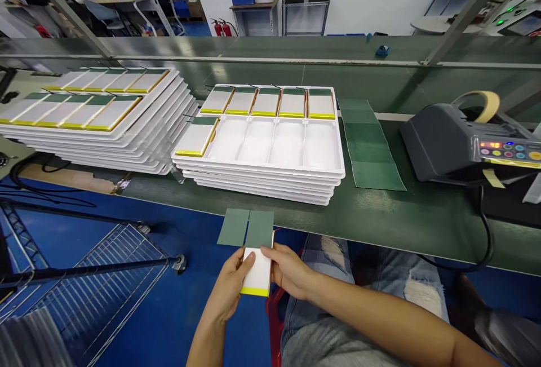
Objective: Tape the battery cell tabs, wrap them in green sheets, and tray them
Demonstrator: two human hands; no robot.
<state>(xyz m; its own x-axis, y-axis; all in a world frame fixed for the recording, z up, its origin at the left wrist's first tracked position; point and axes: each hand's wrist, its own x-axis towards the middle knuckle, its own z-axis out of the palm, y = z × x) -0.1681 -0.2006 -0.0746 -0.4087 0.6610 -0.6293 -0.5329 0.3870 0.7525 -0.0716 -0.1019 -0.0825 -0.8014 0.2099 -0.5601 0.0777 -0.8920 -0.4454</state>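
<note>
1. While my left hand (232, 279) and right hand (291, 268) pinch the pack (257, 275) from both sides, it hangs in front of the bench (376, 215).
2. Two green flaps (261, 229) show at its far end; I cannot tell what holds the left one.
3. Beyond the bench's edge, the tray (316, 148) holds six similar packs.
4. Another stack (131, 141) crowds its left.
5. Rightward lie a green sheet (372, 147) and dispenser (439, 141).
6. A wire cart (105, 269) stands low on my left.
</note>
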